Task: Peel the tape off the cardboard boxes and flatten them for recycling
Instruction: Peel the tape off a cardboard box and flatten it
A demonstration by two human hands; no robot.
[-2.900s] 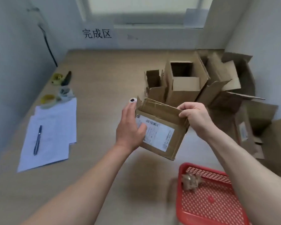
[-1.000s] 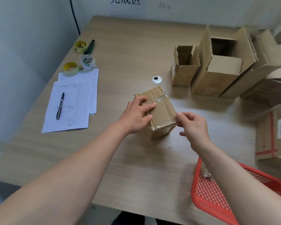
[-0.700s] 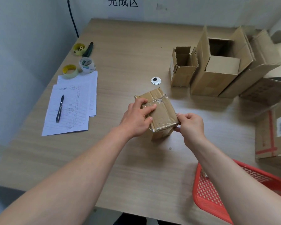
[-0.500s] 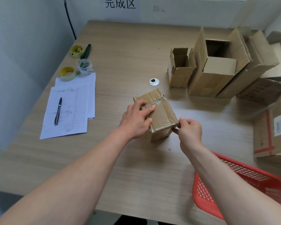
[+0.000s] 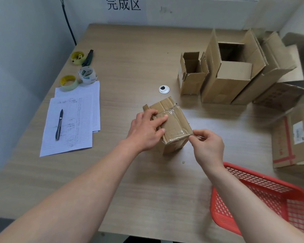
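A small brown cardboard box (image 5: 174, 123) stands on the wooden table (image 5: 130, 58), its top wrapped in clear tape (image 5: 175, 135). My left hand (image 5: 147, 130) lies on the box's left side, fingers spread flat over the top. My right hand (image 5: 207, 148) is at the box's near right corner, and its thumb and forefinger pinch the loose end of the clear tape there. The box's front face is partly hidden by my hands.
Several opened cardboard boxes (image 5: 226, 76) stand at the back right; a taped box (image 5: 295, 137) lies at the right edge. A red mesh basket (image 5: 263, 199) sits near right. Papers with a pen (image 5: 59, 124) and tape rolls (image 5: 87, 75) lie left. A metal grommet (image 5: 164, 89) is mid-table.
The box went from held in the air to standing on the table. Since then my right hand has closed on the tape end at the near right corner; my left hand has stayed put.
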